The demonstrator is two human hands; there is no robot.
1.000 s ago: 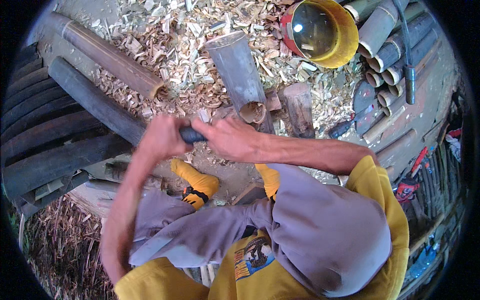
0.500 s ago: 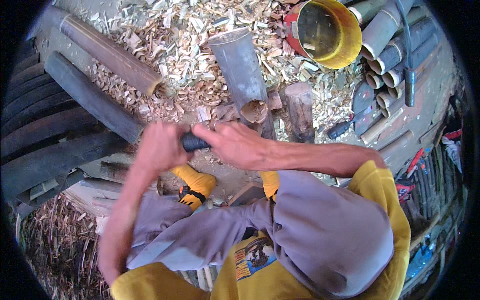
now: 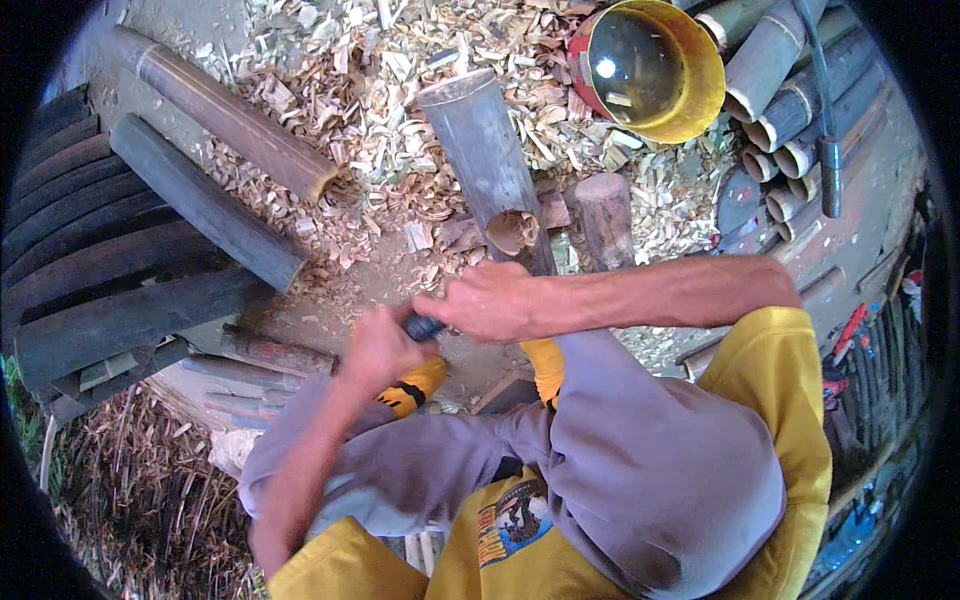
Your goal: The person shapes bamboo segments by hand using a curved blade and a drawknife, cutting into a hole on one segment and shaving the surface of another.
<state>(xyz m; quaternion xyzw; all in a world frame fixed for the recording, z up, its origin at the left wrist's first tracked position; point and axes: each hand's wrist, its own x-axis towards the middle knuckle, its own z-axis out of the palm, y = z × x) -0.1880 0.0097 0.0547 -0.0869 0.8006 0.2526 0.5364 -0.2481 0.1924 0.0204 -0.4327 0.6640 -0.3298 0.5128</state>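
Low in front of my lap, my left hand [image 3: 383,350] closes round a short, dark, smooth cylinder [image 3: 423,326], which looks like a handle. My right hand [image 3: 490,302] is closed at its other end, with the fingertips against it. Whether the dark piece carries a blade or anything longer is hidden by my hands. Just beyond my right hand, a grey bamboo section [image 3: 482,150] leans with its open, pale end toward me. It rests by a short wooden block [image 3: 555,208] and next to an upright wooden stump [image 3: 604,222].
Pale wood shavings [image 3: 370,120] cover the ground ahead. A yellow bucket [image 3: 700,75] holding liquid stands at the far right, beside stacked bamboo tubes [image 3: 770,70]. Two loose bamboo lengths, one brown [image 3: 235,115] and one dark [image 3: 205,200], lie at left near curved dark slats [image 3: 130,325].
My left hand has come right and nearer to me with the dark cylinder. My right hand has shifted only slightly. The whole view has moved a little.
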